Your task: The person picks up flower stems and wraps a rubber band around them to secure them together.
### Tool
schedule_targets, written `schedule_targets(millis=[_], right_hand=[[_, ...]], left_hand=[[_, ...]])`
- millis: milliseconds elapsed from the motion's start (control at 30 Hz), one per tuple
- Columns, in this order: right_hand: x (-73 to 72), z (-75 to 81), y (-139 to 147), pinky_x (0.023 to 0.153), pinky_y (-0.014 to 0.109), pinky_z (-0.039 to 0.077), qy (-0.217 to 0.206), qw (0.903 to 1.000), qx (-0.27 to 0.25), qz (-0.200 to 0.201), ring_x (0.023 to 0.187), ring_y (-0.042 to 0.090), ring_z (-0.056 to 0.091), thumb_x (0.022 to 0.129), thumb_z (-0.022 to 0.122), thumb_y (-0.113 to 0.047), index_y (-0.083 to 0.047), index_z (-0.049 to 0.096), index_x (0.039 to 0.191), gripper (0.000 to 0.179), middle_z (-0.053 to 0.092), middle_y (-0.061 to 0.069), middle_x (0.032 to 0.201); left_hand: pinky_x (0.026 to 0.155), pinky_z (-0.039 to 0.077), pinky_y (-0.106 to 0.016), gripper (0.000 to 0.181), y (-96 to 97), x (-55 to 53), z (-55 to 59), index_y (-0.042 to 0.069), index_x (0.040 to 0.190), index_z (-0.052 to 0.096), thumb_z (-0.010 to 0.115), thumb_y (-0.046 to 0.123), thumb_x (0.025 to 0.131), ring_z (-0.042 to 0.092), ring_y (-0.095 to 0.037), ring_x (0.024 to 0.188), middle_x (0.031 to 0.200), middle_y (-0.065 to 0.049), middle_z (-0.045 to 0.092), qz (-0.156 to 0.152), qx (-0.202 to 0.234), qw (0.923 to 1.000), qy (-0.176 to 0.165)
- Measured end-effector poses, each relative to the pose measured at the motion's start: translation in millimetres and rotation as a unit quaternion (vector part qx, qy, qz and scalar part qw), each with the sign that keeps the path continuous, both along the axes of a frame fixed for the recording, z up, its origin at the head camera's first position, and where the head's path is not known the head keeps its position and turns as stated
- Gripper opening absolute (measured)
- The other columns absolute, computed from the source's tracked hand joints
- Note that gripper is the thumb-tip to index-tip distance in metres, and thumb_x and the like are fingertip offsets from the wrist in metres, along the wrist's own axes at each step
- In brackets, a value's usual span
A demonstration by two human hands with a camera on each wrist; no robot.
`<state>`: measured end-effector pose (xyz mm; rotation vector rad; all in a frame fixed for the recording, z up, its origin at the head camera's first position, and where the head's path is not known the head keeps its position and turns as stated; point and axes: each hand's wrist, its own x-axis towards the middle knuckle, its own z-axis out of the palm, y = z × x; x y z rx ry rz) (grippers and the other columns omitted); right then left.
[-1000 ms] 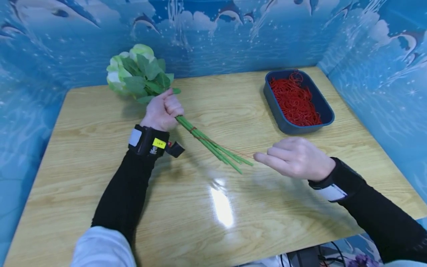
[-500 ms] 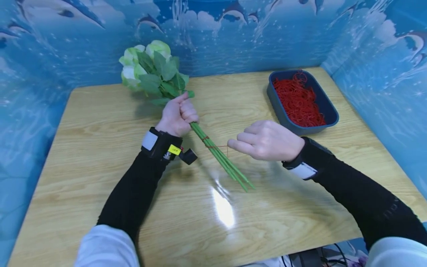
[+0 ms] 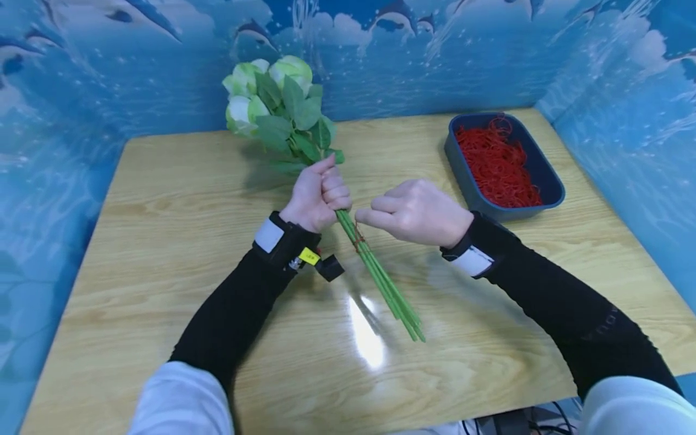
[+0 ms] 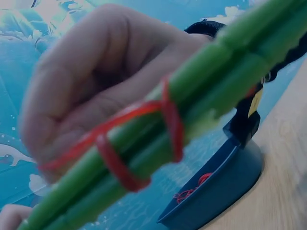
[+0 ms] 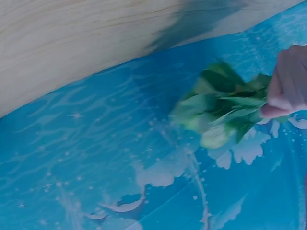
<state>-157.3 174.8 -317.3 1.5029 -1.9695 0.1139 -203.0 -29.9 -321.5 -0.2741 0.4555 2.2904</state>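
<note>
My left hand (image 3: 321,194) grips a bunch of artificial flowers by its green stems (image 3: 388,287), just below the leaves. Pale green and white blooms (image 3: 293,71) point away toward the back wall, while the stem ends slant toward me on the right. A red rubber band (image 4: 173,127) is wound around the stems below that hand. One loop of it stretches to the fingertips of my right hand (image 3: 417,211), which pinches it close beside the stems. In the left wrist view the right hand (image 4: 110,72) is behind the stems, its fingers curled.
A dark blue box (image 3: 473,193) holding a heap of red rubber bands (image 3: 497,166) stands at the back right of the wooden table (image 3: 179,181). Blue walls printed with dolphins (image 3: 397,15) enclose the table. Black cables (image 3: 560,417) lie beyond its front edge.
My right hand has moved left and up toward the left hand, bringing the stretched band from the stem ends back along the stems. My left hand and the flowers have shifted right, stems turning more toward me.
</note>
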Motion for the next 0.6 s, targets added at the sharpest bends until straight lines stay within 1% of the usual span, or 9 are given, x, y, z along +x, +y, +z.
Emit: schedule_targets(millis=[67, 133, 200, 267, 367, 433, 533, 600], right_hand=[[0.3, 0.2, -3, 0.043, 0.027, 0.022, 0.005, 1.0, -0.003, -0.003, 0.044, 0.011, 0.025, 0.094, 0.062, 0.003, -0.007, 0.07, 0.1, 0.014, 0.038, -0.001, 0.059], [0.5, -0.5, -4, 0.043, 0.027, 0.022, 0.004, 0.9999, -0.009, -0.006, 0.044, 0.011, 0.024, 0.094, 0.062, 0.002, -0.007, 0.07, 0.1, 0.013, 0.038, -0.001, 0.059], [0.7, -1.8, -4, 0.042, 0.028, 0.022, -0.005, 0.9998, -0.018, -0.011, 0.044, 0.012, 0.024, 0.095, 0.062, 0.001, -0.006, 0.069, 0.098, 0.01, 0.037, 0.0, 0.058], [2.6, -4.4, -4, 0.042, 0.027, 0.023, -0.018, 0.9994, -0.028, -0.007, 0.043, 0.011, 0.024, 0.098, 0.059, -0.001, -0.006, 0.069, 0.095, 0.011, 0.037, -0.001, 0.058], [8.6, -8.6, -1, 0.042, 0.027, 0.022, -0.053, 0.9977, -0.041, 0.015, 0.043, 0.009, 0.026, 0.104, 0.052, -0.009, -0.006, 0.066, 0.09, 0.02, 0.037, -0.002, 0.057], [12.9, -11.3, 1, 0.042, 0.025, 0.025, -0.086, 0.9943, -0.051, 0.037, 0.044, 0.008, 0.03, 0.107, 0.048, -0.014, -0.007, 0.067, 0.09, 0.026, 0.039, -0.003, 0.058], [16.5, -14.6, 4, 0.044, 0.025, 0.034, -0.143, 0.9858, -0.063, 0.06, 0.047, 0.007, 0.038, 0.108, 0.047, -0.02, -0.007, 0.07, 0.092, 0.031, 0.046, -0.003, 0.061], [16.7, -16.3, 5, 0.047, 0.025, 0.042, -0.186, 0.977, -0.072, 0.076, 0.051, 0.006, 0.048, 0.107, 0.05, -0.02, -0.006, 0.072, 0.093, 0.029, 0.054, -0.002, 0.065]], left_hand=[[0.049, 0.005, -0.019, 0.061, 2.4, 2.0, -0.1, 0.017, 0.055, 0.019, 0.032, 0.037, 0.111, 0.003, -0.007, 0.047, 0.053, 0.007, 0.009, -0.004, 0.003, 1.0, 0.003], [0.049, 0.005, -0.019, 0.061, 2.7, 2.7, 0.0, 0.017, 0.055, 0.019, 0.031, 0.037, 0.111, 0.004, -0.006, 0.046, 0.053, 0.007, 0.009, -0.002, 0.002, 1.0, 0.007], [0.049, 0.005, -0.019, 0.062, 2.7, 2.6, 0.7, 0.017, 0.054, 0.02, 0.031, 0.037, 0.111, 0.005, -0.006, 0.044, 0.052, 0.007, 0.01, 0.002, -0.003, 1.0, 0.009], [0.048, 0.006, -0.019, 0.063, 2.5, 1.8, 1.8, 0.017, 0.053, 0.021, 0.032, 0.037, 0.111, 0.008, -0.007, 0.041, 0.051, 0.007, 0.011, 0.004, -0.012, 0.9999, 0.01], [0.049, 0.005, -0.019, 0.063, 0.4, -0.2, 3.1, 0.016, 0.053, 0.023, 0.033, 0.038, 0.111, 0.012, -0.008, 0.038, 0.049, 0.007, 0.013, 0.005, -0.005, 1.0, -0.002], [0.05, 0.004, -0.019, 0.063, -1.3, -1.9, 3.2, 0.016, 0.053, 0.022, 0.034, 0.038, 0.111, 0.012, -0.008, 0.037, 0.049, 0.007, 0.014, 0.008, 0.0, 0.9999, -0.009], [0.05, 0.004, -0.018, 0.063, -3.2, -4.4, 1.6, 0.016, 0.053, 0.022, 0.034, 0.038, 0.111, 0.012, -0.008, 0.037, 0.048, 0.007, 0.014, 0.009, 0.003, 0.9998, -0.018], [0.049, 0.004, -0.018, 0.063, -3.6, -5.3, -0.3, 0.016, 0.054, 0.021, 0.033, 0.038, 0.111, 0.011, -0.008, 0.038, 0.049, 0.007, 0.013, 0.005, 0.002, 0.9998, -0.021]])
